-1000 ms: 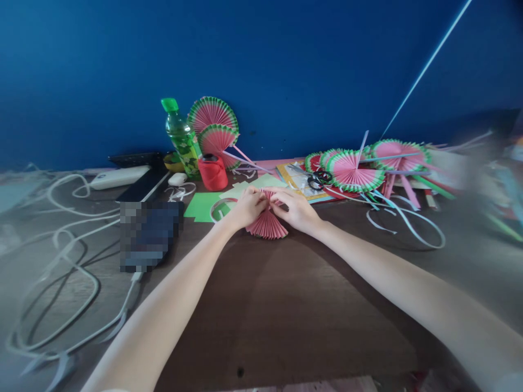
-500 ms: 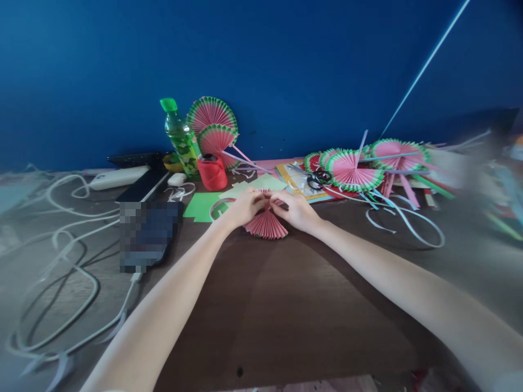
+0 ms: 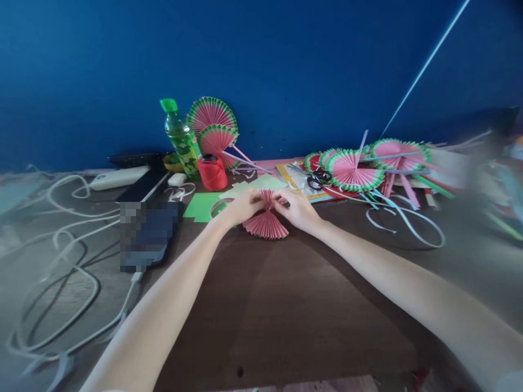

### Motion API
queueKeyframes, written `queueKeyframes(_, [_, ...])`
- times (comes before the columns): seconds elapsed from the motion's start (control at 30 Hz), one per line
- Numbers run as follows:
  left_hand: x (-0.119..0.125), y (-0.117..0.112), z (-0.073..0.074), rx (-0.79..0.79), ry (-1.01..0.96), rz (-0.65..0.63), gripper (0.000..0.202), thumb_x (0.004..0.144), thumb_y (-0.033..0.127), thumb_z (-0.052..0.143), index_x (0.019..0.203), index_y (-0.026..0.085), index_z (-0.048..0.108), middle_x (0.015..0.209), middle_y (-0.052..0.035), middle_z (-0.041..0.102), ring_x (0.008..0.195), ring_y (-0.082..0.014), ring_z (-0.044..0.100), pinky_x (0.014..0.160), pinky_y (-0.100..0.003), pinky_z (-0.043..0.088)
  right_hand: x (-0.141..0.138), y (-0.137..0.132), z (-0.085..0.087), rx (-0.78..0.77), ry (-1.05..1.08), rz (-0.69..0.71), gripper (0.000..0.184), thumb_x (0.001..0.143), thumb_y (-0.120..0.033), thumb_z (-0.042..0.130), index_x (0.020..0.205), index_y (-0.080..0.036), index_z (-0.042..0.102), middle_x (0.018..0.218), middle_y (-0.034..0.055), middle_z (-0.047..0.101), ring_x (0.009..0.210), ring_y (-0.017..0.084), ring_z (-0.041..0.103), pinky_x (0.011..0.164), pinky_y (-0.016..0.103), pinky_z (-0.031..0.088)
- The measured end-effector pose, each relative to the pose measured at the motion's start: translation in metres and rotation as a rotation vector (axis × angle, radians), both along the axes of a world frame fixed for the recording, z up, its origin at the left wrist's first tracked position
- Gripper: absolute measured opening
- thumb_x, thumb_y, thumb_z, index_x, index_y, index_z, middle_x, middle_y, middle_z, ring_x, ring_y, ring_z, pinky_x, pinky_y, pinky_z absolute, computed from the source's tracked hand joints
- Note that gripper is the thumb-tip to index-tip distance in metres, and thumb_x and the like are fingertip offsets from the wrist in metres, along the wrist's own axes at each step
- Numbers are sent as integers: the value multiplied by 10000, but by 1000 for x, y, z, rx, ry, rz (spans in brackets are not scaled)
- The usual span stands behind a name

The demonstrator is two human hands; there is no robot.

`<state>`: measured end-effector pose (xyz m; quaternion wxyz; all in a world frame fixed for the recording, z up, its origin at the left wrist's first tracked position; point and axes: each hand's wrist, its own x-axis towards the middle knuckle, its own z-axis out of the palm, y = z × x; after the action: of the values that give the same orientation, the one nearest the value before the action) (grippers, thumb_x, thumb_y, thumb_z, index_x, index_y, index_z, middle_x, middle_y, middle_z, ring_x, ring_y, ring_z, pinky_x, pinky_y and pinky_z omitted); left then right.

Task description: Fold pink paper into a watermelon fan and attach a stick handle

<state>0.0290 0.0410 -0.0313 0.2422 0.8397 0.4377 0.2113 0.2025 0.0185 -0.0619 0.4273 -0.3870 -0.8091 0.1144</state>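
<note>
A pleated pink paper fan (image 3: 266,224) lies on the dark wooden table (image 3: 286,305), spread toward me. My left hand (image 3: 240,207) pinches its folded top from the left. From the right, my right hand (image 3: 297,209) pinches the same folded top, fingers pressed together. Both hands meet at the fan's narrow end. A green paper sheet (image 3: 202,206) and a tape ring (image 3: 220,207) lie just left of my left hand.
A green bottle (image 3: 180,137), red spool (image 3: 212,172) and two finished pink-green fans (image 3: 212,126) stand at the blue wall. More fans (image 3: 354,170), scissors (image 3: 320,178) and paper strips (image 3: 402,220) lie at the right. A phone (image 3: 147,233) and white cables (image 3: 61,256) are at the left.
Both hands shifted slightly on the fan's folded top; the pinched end now stands up a little more between the fingers. Nothing else moved.
</note>
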Motion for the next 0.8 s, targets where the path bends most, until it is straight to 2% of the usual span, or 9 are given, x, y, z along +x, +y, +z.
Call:
queueKeyframes(0.1, [2,-3,0,18,30,-15,141,798,256,501,777,154,596,804,-28,514,762,-138,516,762,-282,413,-1,0,1,-9,11,-7,59,806,-189,474,774,-191,524,772,24,605,705,143,582,669,271,467])
queueKeyframes(0.27, [6,-7,1,141,65,-40,173,795,295,509,800,143,590,761,-31,496,708,-143,496,705,-296,407,-4,1,2,-28,46,-4,77,820,-210,460,784,-190,525,773,28,606,711,147,582,671,279,474])
queueKeyframes(0.43, [8,-7,0,166,59,-50,160,807,239,472,743,150,588,724,-25,473,689,-137,478,663,-281,395,-6,1,3,-27,48,-16,88,823,-219,457,787,-191,532,764,28,606,711,152,583,663,285,470])
queueKeyframes(0.53, [8,-6,2,134,38,-69,193,819,215,437,716,148,586,699,-21,475,683,-135,472,676,-283,390,-5,0,3,-35,81,-14,100,828,-211,451,818,-189,548,798,34,621,724,150,587,683,288,470])
queueKeyframes(0.67, [6,-6,3,47,-55,-83,221,834,225,414,714,153,586,701,-17,528,701,-133,488,701,-276,389,-3,1,4,-24,100,-14,147,766,-118,494,872,-188,566,878,44,628,801,162,586,733,304,464])
queueKeyframes(0.8, [4,-3,1,-48,-120,-68,209,826,264,447,733,156,599,735,-14,583,714,-130,513,698,-263,398,-4,1,4,-19,75,-15,201,729,-68,499,877,-180,578,848,48,610,792,165,573,690,298,468])
